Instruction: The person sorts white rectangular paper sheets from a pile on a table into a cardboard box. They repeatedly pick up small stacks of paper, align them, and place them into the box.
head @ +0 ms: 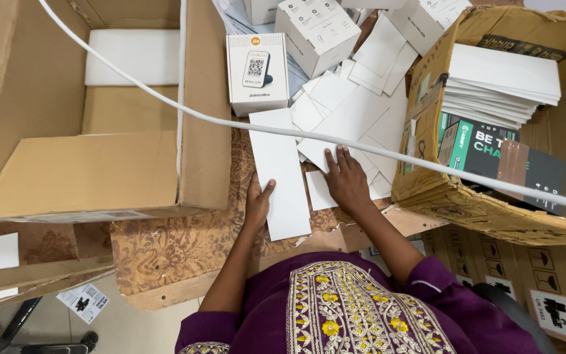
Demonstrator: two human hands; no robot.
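Left hand (257,200) holds one card (279,172); perhaps three boxes (257,71).

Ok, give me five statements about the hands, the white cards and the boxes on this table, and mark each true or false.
1. The left hand grips the edge of a long white card. True.
2. The right hand holds a small white box in the air. False: it lies flat, fingers spread, on the loose white cards.
3. The large cardboard box on the left is packed full of small boxes. False: only a white foam slab shows in it.
4. A stack of white cards sits in the torn carton on the right. True.
5. A white cable runs across the view above the table. True.
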